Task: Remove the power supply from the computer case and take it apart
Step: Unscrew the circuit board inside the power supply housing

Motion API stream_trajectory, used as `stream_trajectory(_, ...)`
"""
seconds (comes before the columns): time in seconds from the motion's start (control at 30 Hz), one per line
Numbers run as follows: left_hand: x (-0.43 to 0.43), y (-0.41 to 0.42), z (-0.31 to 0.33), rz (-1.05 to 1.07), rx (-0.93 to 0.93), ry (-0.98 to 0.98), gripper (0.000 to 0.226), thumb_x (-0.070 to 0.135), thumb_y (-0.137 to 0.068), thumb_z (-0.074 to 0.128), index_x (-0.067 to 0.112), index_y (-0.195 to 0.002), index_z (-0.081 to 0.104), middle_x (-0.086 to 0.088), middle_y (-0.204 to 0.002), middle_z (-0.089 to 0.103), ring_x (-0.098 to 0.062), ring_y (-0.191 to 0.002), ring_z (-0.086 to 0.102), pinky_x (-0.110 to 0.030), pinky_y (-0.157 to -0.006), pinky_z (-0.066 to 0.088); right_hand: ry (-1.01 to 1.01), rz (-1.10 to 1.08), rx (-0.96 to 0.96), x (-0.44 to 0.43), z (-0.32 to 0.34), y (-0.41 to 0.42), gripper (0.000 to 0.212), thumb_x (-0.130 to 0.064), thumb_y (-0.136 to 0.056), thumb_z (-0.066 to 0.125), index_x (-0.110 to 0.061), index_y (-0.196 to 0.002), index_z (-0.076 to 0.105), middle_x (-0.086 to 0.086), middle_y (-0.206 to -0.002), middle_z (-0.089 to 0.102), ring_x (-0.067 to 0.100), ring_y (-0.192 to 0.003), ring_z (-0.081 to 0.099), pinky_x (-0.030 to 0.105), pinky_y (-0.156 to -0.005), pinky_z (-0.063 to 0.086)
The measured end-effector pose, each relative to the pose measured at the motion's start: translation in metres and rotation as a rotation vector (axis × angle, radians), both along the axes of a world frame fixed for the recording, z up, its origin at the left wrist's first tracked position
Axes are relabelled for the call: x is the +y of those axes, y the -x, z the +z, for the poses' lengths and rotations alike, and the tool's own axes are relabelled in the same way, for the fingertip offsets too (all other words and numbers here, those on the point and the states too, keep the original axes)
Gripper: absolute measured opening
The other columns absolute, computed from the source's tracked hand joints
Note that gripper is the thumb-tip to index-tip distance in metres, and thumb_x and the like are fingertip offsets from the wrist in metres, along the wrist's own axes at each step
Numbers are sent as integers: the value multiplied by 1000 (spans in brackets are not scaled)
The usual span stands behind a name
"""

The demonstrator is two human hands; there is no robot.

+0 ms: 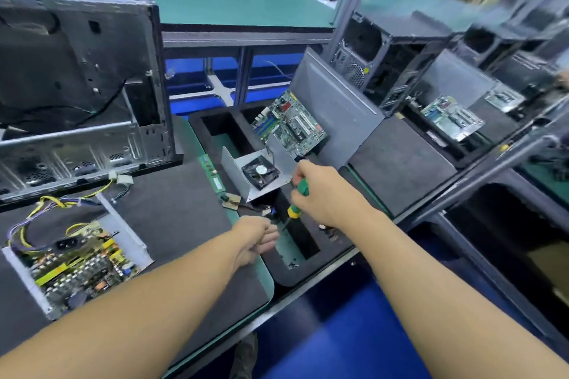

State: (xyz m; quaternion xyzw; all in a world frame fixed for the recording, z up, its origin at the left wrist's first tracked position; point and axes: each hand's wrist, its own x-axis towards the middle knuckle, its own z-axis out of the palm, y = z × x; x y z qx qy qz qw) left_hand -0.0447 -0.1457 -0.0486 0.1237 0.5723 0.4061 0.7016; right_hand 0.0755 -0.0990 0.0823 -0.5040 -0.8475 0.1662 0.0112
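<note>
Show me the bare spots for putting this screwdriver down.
Bare mat between the computer case, the opened power supply and the foam tray; also the dark pad right of the leaning side panel. Crowded: the tray, around the fan cover and motherboard.

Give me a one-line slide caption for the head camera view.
Right hand grips a green-and-yellow screwdriver over a black foam tray, the opened silver power supply lying to the left.

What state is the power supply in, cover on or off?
Off: the power supply lies with its circuit board exposed; its fan cover sits apart.
</note>
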Motion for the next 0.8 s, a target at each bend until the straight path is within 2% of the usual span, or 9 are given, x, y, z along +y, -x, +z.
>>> stream_trajectory(0.03,4,4,4,-28,-4,-42,36,0,-100,28,18,-70,38,4,-60,36,-5,-45,35,-15,-44,27,-9,-10,15,3,2,-2,14,-25,-90,57,-19,-98,47,4,-90,55,25,-73,51,33,-58,41)
stream_trajectory(0.07,7,12,6,-64,85,-82,34,1,-100,29,16,-74,45,2,-62,43,-7,-45,42,-17,-43,32,-24,-19,39,6,3,-1,14,-24,-89,57,-18,-97,48,3,-86,54,23,-67,49,31,-53,36)
stream_trajectory(0.13,7,37,3,-188,580,-177,29,5,-99,39,11,-105,67,-9,-98,68,-21,-86,67,-27,-74,53,-64,-33,98,10,6,6,13,-23,-89,57,-16,-96,48,1,-78,51,17,-57,43,30,-48,29)
stream_trajectory(0.17,4,52,2,-260,847,-230,34,7,-97,41,14,-118,67,-6,-116,68,-25,-107,63,-28,-89,50,-81,-33,124,11,8,13,13,-22,-89,58,-15,-95,48,-1,-75,49,14,-55,40,29,-46,27)
stream_trajectory(0.23,-11,86,7,-421,1130,-383,44,8,-92,41,26,-124,65,5,-127,64,-22,-117,57,-28,-97,45,-100,-16,167,8,9,32,13,-22,-89,59,-17,-93,47,-5,-71,45,9,-55,38,28,-46,24)
stream_trajectory(0.33,-38,147,14,-780,1427,-547,38,17,-91,47,31,-123,62,13,-134,57,-14,-125,52,-31,-103,39,-80,55,195,-4,9,69,15,-25,-86,60,-19,-90,47,-6,-71,47,7,-56,41,27,-46,27)
stream_trajectory(0.47,-90,234,20,-979,1718,-442,38,51,-89,52,42,-125,56,14,-151,33,-9,-139,28,-39,-107,26,2,196,220,-37,7,123,17,-27,-84,62,-21,-88,46,-4,-66,50,12,-44,43,23,-39,28)
stream_trajectory(0.63,-156,288,10,-950,1697,-242,92,91,-65,50,47,-144,33,7,-162,-2,-23,-149,-6,-52,-116,12,140,436,205,-90,-7,181,16,-29,-87,61,-22,-88,46,-2,-75,53,19,-51,44,28,-47,37)
stream_trajectory(0.8,-178,281,-15,-995,1525,7,128,88,-54,61,51,-145,-22,10,-160,-25,-30,-147,-25,-61,-116,10,188,610,167,-127,-28,209,14,-27,-92,58,-22,-93,45,-7,-81,51,6,-58,41,23,-48,29)
